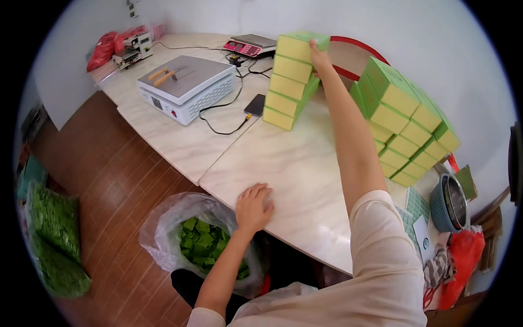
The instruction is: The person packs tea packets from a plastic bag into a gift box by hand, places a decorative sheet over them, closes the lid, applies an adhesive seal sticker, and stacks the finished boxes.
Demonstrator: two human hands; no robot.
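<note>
One thumb and the fingers of my right hand [321,58] grasp the top box [292,49] by its side, where light, level pressure seems best to avoid skewing the boxes [284,87] beneath them, while my left hand [253,210] lies released on the tabletop [297,174].

From the person's head, one wide, dark-rimmed view looks forward and down across the surface [299,163]: the left hand [253,210] lies closer to the lens, the right hand [320,56] farther off, the white wall [218,17] beyond (brown floor [122,218] at left).
</note>
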